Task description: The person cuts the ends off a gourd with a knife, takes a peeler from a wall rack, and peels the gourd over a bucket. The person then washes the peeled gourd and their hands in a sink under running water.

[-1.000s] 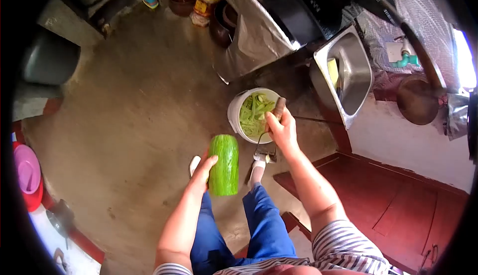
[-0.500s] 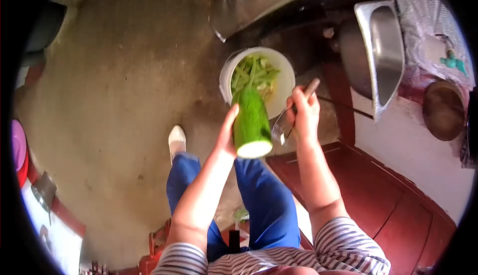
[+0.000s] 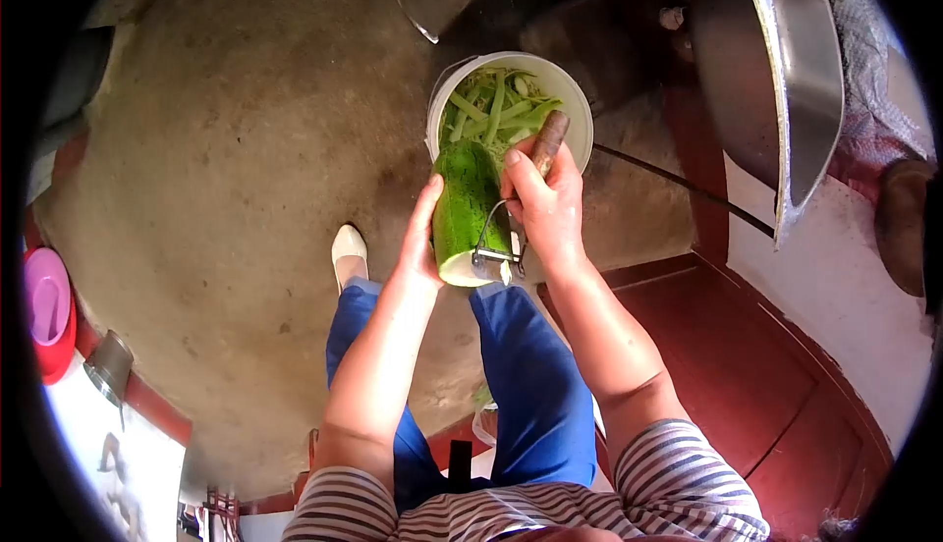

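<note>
My left hand (image 3: 420, 243) is wrapped round the left side of a winter melon (image 3: 464, 198), a thick piece with dark green skin and a pale cut end facing me. In my right hand (image 3: 552, 210) is a peeler (image 3: 552, 135) with a brown handle and a wire-like metal frame. The peeler's head lies against the right side of the melon, close to the cut end. Beyond the melon stands a white bucket (image 3: 582, 100) on the floor, with green peel strips (image 3: 496, 100) inside. The melon's far end overlaps the bucket's near rim.
A metal sink (image 3: 810, 81) is at the upper right, with a dark rod (image 3: 688, 189) running below it. Red boards (image 3: 727, 365) lie to the right. Pink and red basins (image 3: 49, 306) and a metal pot (image 3: 110, 365) are at the left edge.
My right hand has moved left with the peeler, from beside the melon onto its right side. The melon has shifted slightly left and away from me. The view has shifted too.
</note>
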`<control>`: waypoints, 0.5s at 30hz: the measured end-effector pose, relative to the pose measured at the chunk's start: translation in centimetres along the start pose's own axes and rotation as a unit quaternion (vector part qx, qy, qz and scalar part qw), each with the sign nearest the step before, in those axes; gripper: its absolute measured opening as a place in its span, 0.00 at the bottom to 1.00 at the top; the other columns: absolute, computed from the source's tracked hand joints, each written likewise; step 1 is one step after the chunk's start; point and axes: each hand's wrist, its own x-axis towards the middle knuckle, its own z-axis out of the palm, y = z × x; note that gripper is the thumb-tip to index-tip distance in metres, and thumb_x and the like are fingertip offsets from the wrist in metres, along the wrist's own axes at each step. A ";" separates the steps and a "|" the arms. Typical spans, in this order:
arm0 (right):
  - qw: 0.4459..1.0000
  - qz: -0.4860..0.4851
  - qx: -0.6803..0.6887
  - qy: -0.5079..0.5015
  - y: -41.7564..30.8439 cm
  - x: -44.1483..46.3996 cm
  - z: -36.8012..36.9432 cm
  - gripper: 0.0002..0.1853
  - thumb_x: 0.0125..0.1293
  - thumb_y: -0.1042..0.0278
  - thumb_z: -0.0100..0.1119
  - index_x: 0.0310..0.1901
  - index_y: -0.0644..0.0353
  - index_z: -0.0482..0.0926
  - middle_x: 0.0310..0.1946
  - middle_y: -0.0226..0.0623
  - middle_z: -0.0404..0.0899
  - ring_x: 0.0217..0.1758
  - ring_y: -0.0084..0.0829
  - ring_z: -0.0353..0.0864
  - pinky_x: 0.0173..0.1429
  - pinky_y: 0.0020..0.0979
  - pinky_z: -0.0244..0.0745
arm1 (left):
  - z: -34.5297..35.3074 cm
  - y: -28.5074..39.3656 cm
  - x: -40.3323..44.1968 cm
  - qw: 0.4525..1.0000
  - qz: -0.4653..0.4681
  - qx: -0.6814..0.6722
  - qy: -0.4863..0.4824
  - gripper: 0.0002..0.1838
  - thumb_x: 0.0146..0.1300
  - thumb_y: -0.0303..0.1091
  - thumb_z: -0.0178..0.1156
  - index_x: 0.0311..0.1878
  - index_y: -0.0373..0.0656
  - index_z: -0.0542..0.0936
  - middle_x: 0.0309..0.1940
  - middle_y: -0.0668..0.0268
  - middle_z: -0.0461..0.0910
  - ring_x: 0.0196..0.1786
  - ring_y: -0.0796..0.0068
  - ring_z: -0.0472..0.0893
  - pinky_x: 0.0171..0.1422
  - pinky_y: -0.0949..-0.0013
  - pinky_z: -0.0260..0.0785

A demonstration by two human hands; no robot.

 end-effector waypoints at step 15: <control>0.996 0.020 0.069 0.051 2.7 -0.2 0.0 0.08 0.61 0.69 0.54 0.33 0.62 0.67 0.17 0.29 0.69 0.17 0.17 0.64 0.21 0.21 0.59 | 0.0 -1.1 -3.3 0.999 -0.032 -0.016 -0.011 0.30 0.66 0.55 0.43 0.63 0.44 0.65 0.55 0.58 0.73 0.53 0.62 0.75 0.57 0.56 0.70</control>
